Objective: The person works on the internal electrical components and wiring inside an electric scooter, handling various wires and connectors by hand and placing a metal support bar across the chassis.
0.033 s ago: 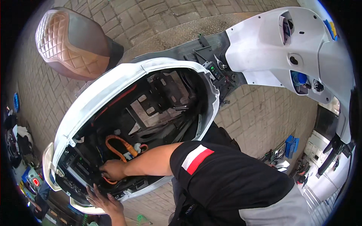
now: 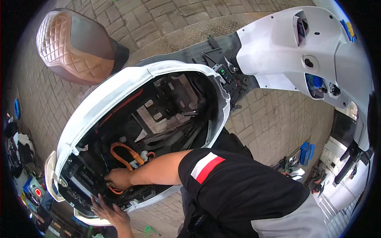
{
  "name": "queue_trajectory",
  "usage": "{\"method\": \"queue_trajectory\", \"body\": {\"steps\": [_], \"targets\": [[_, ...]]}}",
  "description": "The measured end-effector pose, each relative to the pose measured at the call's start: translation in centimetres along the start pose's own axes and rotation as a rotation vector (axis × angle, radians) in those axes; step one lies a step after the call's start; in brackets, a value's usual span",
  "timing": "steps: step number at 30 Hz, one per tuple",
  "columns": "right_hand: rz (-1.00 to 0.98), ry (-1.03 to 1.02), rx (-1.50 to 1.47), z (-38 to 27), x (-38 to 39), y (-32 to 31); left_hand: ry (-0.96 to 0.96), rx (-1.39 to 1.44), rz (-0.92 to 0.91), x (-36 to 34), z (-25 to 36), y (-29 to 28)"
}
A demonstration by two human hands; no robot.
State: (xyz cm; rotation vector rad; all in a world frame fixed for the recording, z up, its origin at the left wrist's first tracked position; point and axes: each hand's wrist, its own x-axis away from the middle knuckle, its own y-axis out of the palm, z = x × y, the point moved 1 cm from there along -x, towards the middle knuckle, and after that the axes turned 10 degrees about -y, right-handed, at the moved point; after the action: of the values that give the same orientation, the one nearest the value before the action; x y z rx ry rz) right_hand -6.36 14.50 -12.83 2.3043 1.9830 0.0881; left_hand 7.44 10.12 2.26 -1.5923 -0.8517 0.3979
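Fingers [image 2: 112, 184] of the right hand [image 2: 119, 178] curl inside the white scooter shell [image 2: 107, 91], near its left end and beside an orange cable [image 2: 112, 151]; what they grip, I cannot tell. The left hand [image 2: 110, 213] lies open, fingers spread, at the shell's near left rim. A quilted brown seat [image 2: 75, 47] sits beyond the shell's far left side; a pale front panel [image 2: 285, 43] rises past its right end.

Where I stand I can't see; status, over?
Right hand inside scooter body, grip hidden. Left hand at its rear, fingers spread. Orange cable beside right hand. Right forearm partly blocks view.
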Motion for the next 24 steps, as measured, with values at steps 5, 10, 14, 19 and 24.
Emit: {"method": "queue_trajectory", "body": {"steps": [5,10,14,19,24], "targets": [[-0.109,-0.074,0.071,0.8,-1.2,2.4,-0.061,0.041,-0.015,0.6,-0.9,-0.6],[-0.048,-0.122,0.046,2.4,-1.3,0.5,-0.043,0.090,-0.093,-0.9,0.1,-0.3],[0.025,-0.121,0.030,1.7,-0.6,-0.2,0.014,0.082,-0.028,-0.8,0.0,-0.1],[0.028,-0.157,-0.078,1.0,-0.6,0.5,-0.006,0.081,-0.017,-0.2,-0.2,-0.4],[0.012,-0.205,0.000,1.4,-0.2,0.5,0.004,0.080,-0.024,-0.3,-0.1,-0.3]]}}
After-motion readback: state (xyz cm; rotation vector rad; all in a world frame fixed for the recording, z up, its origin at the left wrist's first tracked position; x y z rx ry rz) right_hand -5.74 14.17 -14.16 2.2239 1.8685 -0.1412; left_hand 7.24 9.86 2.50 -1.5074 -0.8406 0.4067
